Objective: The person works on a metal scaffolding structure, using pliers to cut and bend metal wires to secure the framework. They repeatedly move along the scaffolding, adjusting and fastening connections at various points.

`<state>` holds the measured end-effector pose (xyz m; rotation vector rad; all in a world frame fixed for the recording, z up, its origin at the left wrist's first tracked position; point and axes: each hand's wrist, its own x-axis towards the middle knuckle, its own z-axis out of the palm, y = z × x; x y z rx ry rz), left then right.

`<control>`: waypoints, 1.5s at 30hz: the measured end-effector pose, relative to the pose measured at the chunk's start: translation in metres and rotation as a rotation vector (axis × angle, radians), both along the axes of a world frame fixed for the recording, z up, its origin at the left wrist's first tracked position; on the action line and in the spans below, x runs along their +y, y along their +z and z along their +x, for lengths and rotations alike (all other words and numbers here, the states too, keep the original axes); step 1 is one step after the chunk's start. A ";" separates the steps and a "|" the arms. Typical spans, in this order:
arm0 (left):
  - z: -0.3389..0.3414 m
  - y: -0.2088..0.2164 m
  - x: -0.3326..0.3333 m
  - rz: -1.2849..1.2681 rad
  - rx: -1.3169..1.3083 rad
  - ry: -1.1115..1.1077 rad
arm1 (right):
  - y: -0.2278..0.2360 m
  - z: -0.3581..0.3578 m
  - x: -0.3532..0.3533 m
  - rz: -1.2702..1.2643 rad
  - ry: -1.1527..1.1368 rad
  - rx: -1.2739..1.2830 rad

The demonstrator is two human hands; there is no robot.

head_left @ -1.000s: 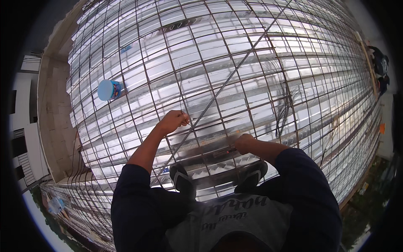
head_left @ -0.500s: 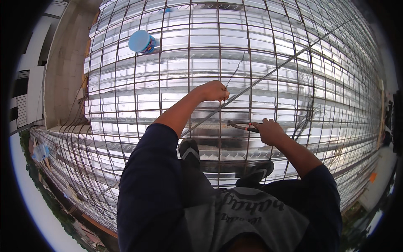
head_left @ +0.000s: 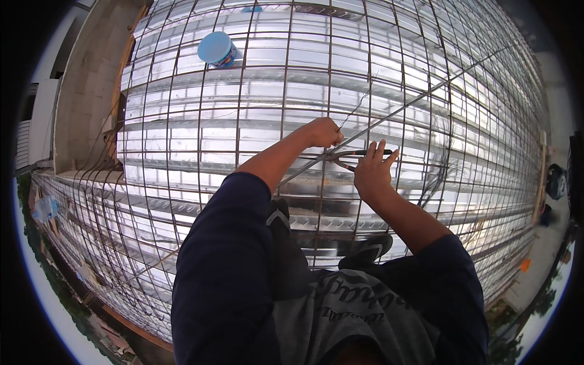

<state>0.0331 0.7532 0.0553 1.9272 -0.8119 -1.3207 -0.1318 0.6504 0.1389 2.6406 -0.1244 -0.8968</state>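
Observation:
My left hand [head_left: 324, 132] is closed in a pinch on a thin dark tie wire [head_left: 359, 106], whose loose end rises away up and to the right. Just below those fingers, the jaws of a pair of pincers [head_left: 344, 154] meet the crossing of the rebar mesh and a long diagonal bar [head_left: 420, 89]. My right hand [head_left: 374, 175] holds the pincers with the handles spread apart and several fingers stretched out over them. Whether the jaws grip the wire is too small to tell.
Shiny corrugated metal decking [head_left: 261, 94] lies under the mesh. A light-blue bucket [head_left: 216, 50] stands farther off to the left. A bundle of dark wires [head_left: 435, 181] rests on the mesh at right. A concrete wall [head_left: 85, 100] borders the left side. My sandalled feet stand on the mesh.
My right hand has brought the pincers up and left to the bar crossing beside my left hand. Their handles have spread wider and the right fingers have stretched out. The left hand keeps its pinch.

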 end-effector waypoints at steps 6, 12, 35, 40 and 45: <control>-0.001 -0.003 0.003 -0.030 -0.067 -0.066 | 0.000 0.000 0.016 -0.062 -0.026 -0.023; -0.008 0.001 0.005 -0.102 -0.191 -0.215 | 0.003 0.003 0.035 -0.195 0.126 0.013; -0.133 -0.065 0.013 -0.528 -0.534 -0.196 | -0.030 -0.036 -0.024 1.341 -1.553 0.450; -0.122 -0.063 -0.016 -0.389 -0.402 -0.202 | 0.028 0.018 -0.017 0.350 -0.522 0.310; -0.086 -0.045 -0.040 -0.268 -0.114 -0.209 | -0.018 0.014 0.000 -0.063 -0.006 0.077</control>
